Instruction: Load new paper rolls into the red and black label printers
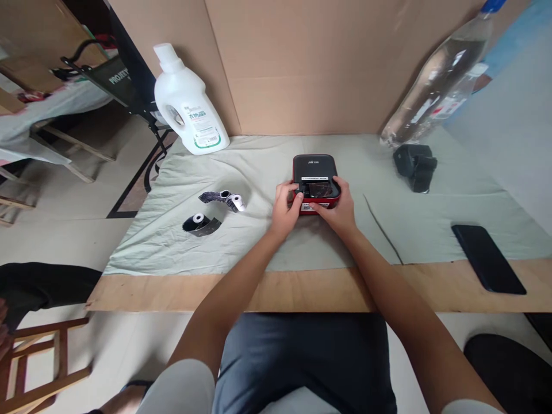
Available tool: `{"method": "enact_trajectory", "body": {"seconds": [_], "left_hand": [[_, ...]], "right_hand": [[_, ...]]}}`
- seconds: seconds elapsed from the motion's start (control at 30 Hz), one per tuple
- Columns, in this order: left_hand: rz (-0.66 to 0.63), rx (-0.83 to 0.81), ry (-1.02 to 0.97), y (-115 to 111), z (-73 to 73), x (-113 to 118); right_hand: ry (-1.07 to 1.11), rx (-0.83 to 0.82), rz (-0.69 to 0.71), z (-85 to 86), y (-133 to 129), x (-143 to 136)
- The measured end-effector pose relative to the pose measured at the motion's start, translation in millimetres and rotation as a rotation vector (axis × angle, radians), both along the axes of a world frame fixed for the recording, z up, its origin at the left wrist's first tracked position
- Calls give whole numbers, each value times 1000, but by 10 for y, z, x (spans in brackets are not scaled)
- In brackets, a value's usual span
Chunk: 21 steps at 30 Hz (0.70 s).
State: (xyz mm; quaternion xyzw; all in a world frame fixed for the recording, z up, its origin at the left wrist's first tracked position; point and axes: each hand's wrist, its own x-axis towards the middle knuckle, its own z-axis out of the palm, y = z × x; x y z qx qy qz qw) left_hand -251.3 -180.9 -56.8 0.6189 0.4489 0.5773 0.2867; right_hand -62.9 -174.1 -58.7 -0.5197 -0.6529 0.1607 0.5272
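Observation:
A small black and red label printer [314, 168] lies on the cloth in front of me, its front end towards me. A dark, shiny piece of film or a window shows in an opening near that end. My left hand [285, 208] grips the printer's near left corner, thumb and fingers on its top and side. Around the near right corner is my right hand [340, 211], its thumb along the front face by a white barcode label. Left of the hands lie a partly unrolled black ribbon roll [202, 225] and another length of dark ribbon with white cores [224, 197].
A white detergent bottle [190, 103] stands back left against cardboard [302, 69]. Clear bottles [440, 86] and a black object [415, 165] are back right. A thin dark strip [383, 230] and a phone [489, 259] lie right. A wooden stool [47, 356] stands lower left.

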Motion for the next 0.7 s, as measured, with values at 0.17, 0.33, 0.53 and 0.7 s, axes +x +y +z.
{"method": "enact_trajectory", "body": {"seconds": [0.17, 0.33, 0.53, 0.7], "left_hand": [[-28, -37, -19, 114, -21, -44], [-41, -26, -22, 178, -50, -26], [-12, 35, -70, 117, -90, 25], [-25, 0, -67, 35, -36, 13]], "right_hand": [[9, -3, 1, -4, 34, 7], [6, 21, 3, 2, 54, 7], [6, 27, -3, 6, 31, -7], [16, 28, 21, -10, 34, -10]]}}
